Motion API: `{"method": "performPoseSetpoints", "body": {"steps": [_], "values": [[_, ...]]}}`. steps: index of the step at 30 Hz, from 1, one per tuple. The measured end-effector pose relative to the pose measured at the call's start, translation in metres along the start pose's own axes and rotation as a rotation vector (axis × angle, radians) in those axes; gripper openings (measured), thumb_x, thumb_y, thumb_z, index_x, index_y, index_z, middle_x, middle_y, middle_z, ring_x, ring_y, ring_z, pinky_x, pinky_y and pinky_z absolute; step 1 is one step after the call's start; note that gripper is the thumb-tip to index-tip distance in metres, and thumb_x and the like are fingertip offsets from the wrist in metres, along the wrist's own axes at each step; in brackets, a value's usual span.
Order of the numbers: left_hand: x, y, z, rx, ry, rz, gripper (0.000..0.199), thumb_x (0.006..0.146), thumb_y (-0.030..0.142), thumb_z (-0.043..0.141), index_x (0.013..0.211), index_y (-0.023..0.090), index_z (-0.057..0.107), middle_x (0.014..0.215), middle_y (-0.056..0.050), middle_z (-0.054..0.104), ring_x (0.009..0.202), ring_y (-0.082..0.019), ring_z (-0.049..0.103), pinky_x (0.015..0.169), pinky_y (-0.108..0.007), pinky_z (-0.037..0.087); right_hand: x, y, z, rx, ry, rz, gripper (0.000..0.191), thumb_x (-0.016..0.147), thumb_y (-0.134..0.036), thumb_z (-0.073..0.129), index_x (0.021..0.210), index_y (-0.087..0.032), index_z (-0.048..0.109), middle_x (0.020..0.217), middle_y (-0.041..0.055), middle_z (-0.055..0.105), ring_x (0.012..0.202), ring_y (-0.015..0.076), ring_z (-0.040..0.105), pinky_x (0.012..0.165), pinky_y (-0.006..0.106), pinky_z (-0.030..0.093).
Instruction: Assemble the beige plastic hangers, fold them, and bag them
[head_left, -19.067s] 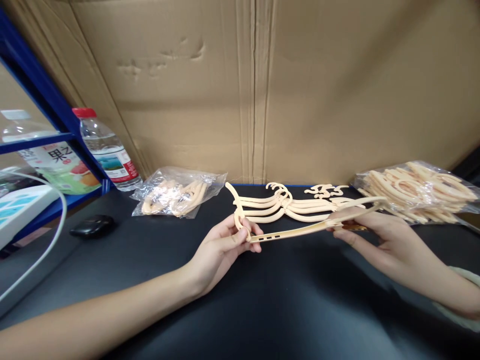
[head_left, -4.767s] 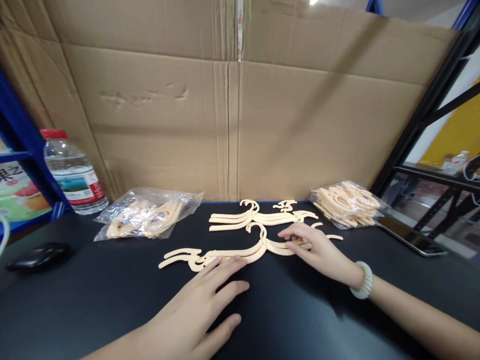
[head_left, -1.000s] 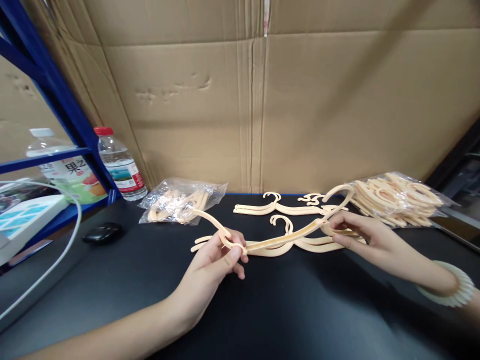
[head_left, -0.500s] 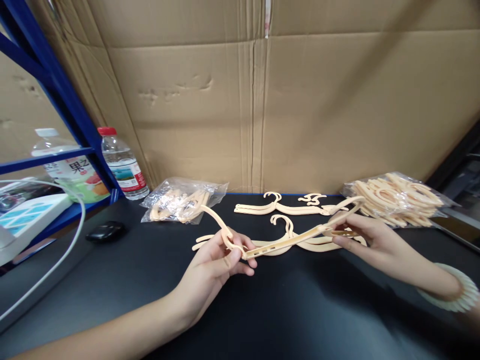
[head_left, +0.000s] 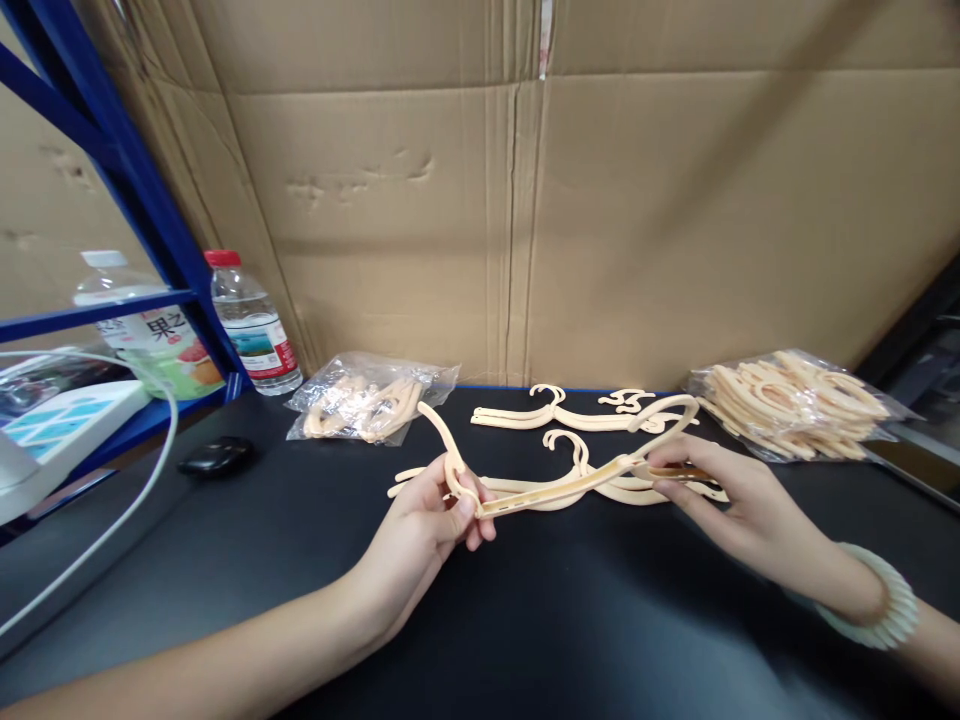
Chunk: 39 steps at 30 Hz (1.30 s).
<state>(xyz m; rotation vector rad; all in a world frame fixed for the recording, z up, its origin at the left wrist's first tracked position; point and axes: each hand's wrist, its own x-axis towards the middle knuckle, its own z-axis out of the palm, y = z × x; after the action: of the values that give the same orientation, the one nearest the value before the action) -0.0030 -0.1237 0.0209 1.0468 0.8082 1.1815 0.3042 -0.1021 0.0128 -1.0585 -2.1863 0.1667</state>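
Between my hands a beige plastic folding hanger point(head_left: 551, 493) is held above the black table, its hollow underside partly showing. My left hand point(head_left: 427, 535) pinches its left end, where a curved arm sticks up past the fingers. At the other end my right hand point(head_left: 739, 510) has thumb and fingers closed on the hanger's right arm, beside a joint; a curved piece rises above this hand. Behind the held hanger lies another beige hanger point(head_left: 630, 492) with its hook upward, partly hidden. Farther back is a second lying hanger point(head_left: 510, 415), with small loose hooks point(head_left: 627, 401) close by.
Clear bags of beige hanger parts lie at the back left point(head_left: 367, 405) and back right point(head_left: 799, 400). On the left are a black mouse point(head_left: 216, 457), a red-capped water bottle point(head_left: 255, 335), a white cable point(head_left: 112, 550) and a blue shelf frame point(head_left: 127, 180). Cardboard point(head_left: 390, 250) stands behind.
My right hand has shifted slightly left, and the curved piece above it has swung into a rounder, more upright position. My left hand keeps its pinch. The view has shifted slightly.
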Motion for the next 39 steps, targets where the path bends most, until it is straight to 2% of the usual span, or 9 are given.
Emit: {"method": "performPoseSetpoints", "body": {"steps": [8, 18, 27, 33, 39], "values": [[0.0, -0.001, 0.0, 0.002, 0.02, 0.018, 0.016, 0.079, 0.018, 0.067, 0.073, 0.016, 0.053, 0.076, 0.0, 0.058, 0.063, -0.011, 0.053, 0.058, -0.023, 0.041, 0.0, -0.007, 0.002, -0.059, 0.03, -0.077, 0.016, 0.092, -0.019, 0.05, 0.105, -0.028, 0.052, 0.092, 0.0036, 0.064, 0.081, 0.0189, 0.064, 0.07, 0.031, 0.051], [-0.001, -0.001, 0.0, -0.013, 0.004, 0.011, 0.018, 0.083, 0.022, 0.065, 0.073, 0.017, 0.052, 0.077, 0.001, 0.056, 0.066, -0.012, 0.052, 0.063, -0.024, 0.04, 0.002, -0.01, 0.002, -0.041, 0.034, -0.067, 0.017, 0.092, -0.018, 0.05, 0.106, -0.027, 0.053, 0.094, 0.0037, 0.064, 0.083, 0.0183, 0.064, 0.071, 0.03, 0.052], [-0.002, 0.0, 0.002, 0.028, 0.027, 0.002, 0.02, 0.074, 0.021, 0.07, 0.072, 0.017, 0.05, 0.071, 0.003, 0.054, 0.06, -0.01, 0.047, 0.057, -0.023, 0.035, 0.001, -0.012, 0.002, -0.069, 0.079, -0.109, 0.015, 0.091, -0.015, 0.051, 0.103, -0.024, 0.054, 0.091, 0.0028, 0.065, 0.079, 0.0161, 0.064, 0.069, 0.026, 0.051], [-0.002, 0.0, 0.004, 0.072, 0.061, -0.017, 0.019, 0.071, 0.02, 0.067, 0.069, 0.017, 0.049, 0.069, 0.004, 0.052, 0.059, -0.01, 0.045, 0.055, -0.023, 0.033, 0.001, -0.017, 0.003, -0.088, 0.119, -0.182, 0.018, 0.089, -0.01, 0.052, 0.102, -0.023, 0.055, 0.094, 0.0035, 0.064, 0.084, 0.0145, 0.063, 0.072, 0.023, 0.051], [-0.003, 0.001, 0.002, 0.106, 0.108, -0.014, 0.017, 0.069, 0.018, 0.064, 0.069, 0.017, 0.048, 0.061, 0.005, 0.049, 0.054, -0.008, 0.042, 0.053, -0.022, 0.03, -0.002, -0.023, 0.004, -0.08, 0.112, -0.162, 0.017, 0.09, -0.011, 0.053, 0.103, -0.023, 0.055, 0.094, 0.0033, 0.064, 0.083, 0.0142, 0.064, 0.073, 0.023, 0.051]]}}
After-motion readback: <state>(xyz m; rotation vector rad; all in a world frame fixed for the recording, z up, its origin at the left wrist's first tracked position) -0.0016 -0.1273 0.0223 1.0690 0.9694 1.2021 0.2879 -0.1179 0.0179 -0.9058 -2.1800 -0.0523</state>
